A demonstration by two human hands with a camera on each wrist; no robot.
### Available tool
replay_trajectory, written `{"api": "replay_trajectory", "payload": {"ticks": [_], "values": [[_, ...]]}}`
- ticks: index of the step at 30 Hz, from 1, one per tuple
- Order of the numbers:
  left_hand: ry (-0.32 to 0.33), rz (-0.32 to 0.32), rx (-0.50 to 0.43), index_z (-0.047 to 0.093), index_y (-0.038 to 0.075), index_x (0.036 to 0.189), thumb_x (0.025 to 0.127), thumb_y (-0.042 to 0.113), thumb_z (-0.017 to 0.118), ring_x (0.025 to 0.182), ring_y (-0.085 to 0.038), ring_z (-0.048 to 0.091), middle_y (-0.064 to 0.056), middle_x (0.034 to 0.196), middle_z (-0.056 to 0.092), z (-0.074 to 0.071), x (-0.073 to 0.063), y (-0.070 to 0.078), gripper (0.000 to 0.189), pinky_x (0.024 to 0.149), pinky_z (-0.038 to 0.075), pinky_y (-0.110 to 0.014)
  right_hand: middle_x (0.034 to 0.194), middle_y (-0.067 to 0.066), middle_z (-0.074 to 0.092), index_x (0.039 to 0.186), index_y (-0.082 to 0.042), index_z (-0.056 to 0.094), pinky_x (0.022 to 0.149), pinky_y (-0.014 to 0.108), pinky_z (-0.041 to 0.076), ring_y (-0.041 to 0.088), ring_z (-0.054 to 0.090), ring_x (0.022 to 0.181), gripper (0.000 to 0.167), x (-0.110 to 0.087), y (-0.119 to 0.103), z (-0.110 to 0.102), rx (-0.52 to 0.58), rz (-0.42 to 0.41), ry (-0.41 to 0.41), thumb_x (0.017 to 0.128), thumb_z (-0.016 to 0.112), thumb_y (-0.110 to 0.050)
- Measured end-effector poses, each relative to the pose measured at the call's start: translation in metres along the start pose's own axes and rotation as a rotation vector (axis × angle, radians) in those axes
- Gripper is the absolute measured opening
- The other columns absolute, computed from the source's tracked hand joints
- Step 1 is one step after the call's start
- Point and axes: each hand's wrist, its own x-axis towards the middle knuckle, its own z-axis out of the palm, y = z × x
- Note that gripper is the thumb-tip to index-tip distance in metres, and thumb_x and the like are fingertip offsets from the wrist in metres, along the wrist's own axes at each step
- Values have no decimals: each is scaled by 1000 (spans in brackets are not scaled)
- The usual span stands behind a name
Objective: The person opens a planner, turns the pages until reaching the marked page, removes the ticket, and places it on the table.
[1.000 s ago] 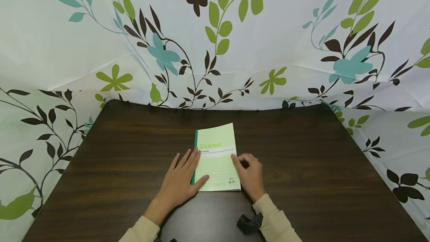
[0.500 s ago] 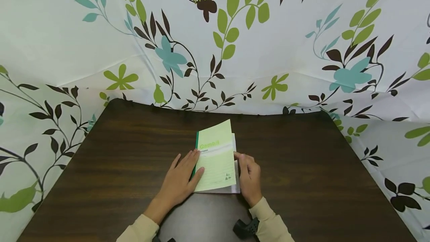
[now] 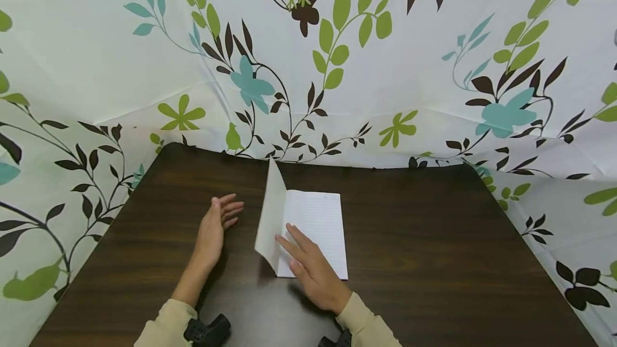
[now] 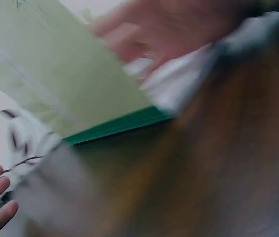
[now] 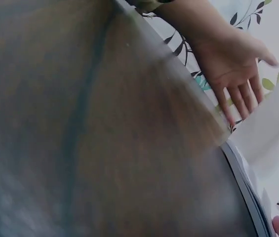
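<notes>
A notebook [image 3: 318, 218] lies on the dark wooden table with lined white pages showing. Its cover [image 3: 271, 213] stands nearly upright on the left; the left wrist view shows the cover's pale green outside [image 4: 65, 64] and green spine [image 4: 119, 126]. My right hand [image 3: 313, 272] is over the lower left of the page, fingers extended and their tips close to the cover's white inner side. To the left of the notebook, apart from it, my left hand [image 3: 214, 229] is held with fingers loosely extended and nothing in them.
The dark wooden table [image 3: 434, 240] reaches out on both sides of the notebook. Behind it hangs a white cloth [image 3: 414, 63] printed with leaves and flowers. A black device [image 3: 208, 331] is strapped on the left wrist, and another [image 3: 337, 339] on the right.
The cover has swung up and to the left, baring the lined page. My left hand has left the notebook's spine and moved left; my right hand has moved from the right edge across the page.
</notes>
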Motion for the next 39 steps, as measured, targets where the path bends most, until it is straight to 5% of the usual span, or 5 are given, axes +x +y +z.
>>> {"api": "replay_trajectory", "payload": {"ticks": [8,17,24,31,39], "values": [[65,126,228,48,3,150,114,38,37,139,-30,49,-19,147,55,-35,-1,23,52,115,39,-39,167,12,33,153,-19,53,125,53,19,30,22,157,47,1,-2,6,-56,138,-142,110,46,-35],[-143,451,787,67,-2,131,97,20,73,140,-38,50,-21,144,60,4,-9,11,41,121,28,-56,167,16,31,154,-19,52,126,51,19,32,22,157,56,1,-6,8,-232,141,-197,108,44,-50],[-388,415,843,56,0,147,107,25,57,148,-32,41,-15,156,50,36,-23,-19,47,123,24,-57,166,15,33,154,-17,51,126,50,19,31,24,156,55,1,-6,11,-221,144,-179,109,45,-47],[-402,448,952,48,3,154,108,25,52,150,-31,38,-11,160,45,41,-28,-28,51,123,23,-58,162,15,41,151,-4,52,125,48,22,28,29,155,57,-5,-4,5,-192,195,-119,110,46,-42],[-378,480,992,48,4,154,108,27,51,149,-30,40,-11,160,45,42,-30,-30,52,122,25,-57,151,25,51,146,9,51,121,60,25,38,41,147,58,-17,13,-15,-418,244,201,103,61,-28]]}}
